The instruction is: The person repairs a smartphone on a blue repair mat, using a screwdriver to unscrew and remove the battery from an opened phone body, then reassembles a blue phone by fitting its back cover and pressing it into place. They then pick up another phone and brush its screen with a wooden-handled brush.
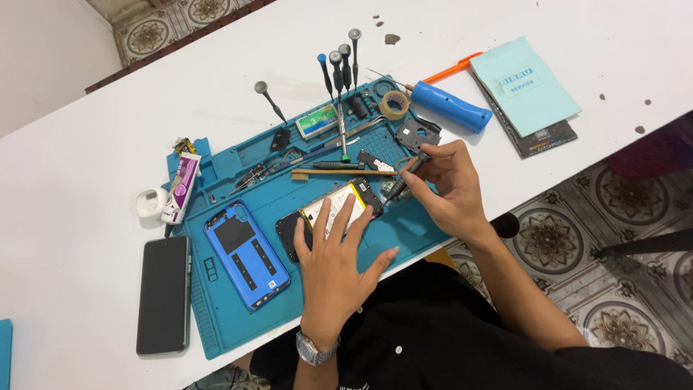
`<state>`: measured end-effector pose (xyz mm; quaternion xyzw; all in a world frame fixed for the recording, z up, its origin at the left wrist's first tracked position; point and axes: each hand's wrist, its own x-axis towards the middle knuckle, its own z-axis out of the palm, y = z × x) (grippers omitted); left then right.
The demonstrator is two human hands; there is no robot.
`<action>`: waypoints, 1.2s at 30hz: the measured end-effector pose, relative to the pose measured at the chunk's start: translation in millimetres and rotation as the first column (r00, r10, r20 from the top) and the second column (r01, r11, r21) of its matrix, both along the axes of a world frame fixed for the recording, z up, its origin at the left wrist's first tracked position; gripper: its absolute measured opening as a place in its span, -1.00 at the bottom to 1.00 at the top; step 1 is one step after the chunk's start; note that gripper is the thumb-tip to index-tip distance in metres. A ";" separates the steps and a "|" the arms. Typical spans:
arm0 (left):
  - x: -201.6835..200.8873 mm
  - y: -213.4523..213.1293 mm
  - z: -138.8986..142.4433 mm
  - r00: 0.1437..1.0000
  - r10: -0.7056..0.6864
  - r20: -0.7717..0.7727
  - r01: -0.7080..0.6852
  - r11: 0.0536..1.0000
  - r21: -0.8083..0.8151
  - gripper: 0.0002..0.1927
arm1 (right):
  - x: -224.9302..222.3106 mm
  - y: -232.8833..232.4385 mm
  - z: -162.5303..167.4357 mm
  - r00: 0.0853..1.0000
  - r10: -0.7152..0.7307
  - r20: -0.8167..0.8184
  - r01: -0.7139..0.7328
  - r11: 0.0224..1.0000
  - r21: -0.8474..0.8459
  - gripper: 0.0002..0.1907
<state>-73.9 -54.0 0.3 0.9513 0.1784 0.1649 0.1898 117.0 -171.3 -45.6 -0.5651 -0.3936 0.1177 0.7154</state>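
Observation:
An opened phone with its battery showing lies on the blue work mat. My left hand rests flat on it, fingers spread, pinning it down. My right hand grips a small black screwdriver whose tip points at the phone's upper end. The blue back cover of the phone lies on the mat to the left of my left hand.
Several screwdrivers stand at the mat's far edge beside a tape roll and a blue-handled tool. A brush, a glue tube, a black phone and a pale green booklet lie around.

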 end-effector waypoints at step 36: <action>-11.0 13.6 -12.1 1.000 -0.026 0.017 0.026 1.000 0.018 -0.27 | -7.7 12.2 -4.0 1.000 -0.005 0.017 0.005 1.000 -0.003 -0.60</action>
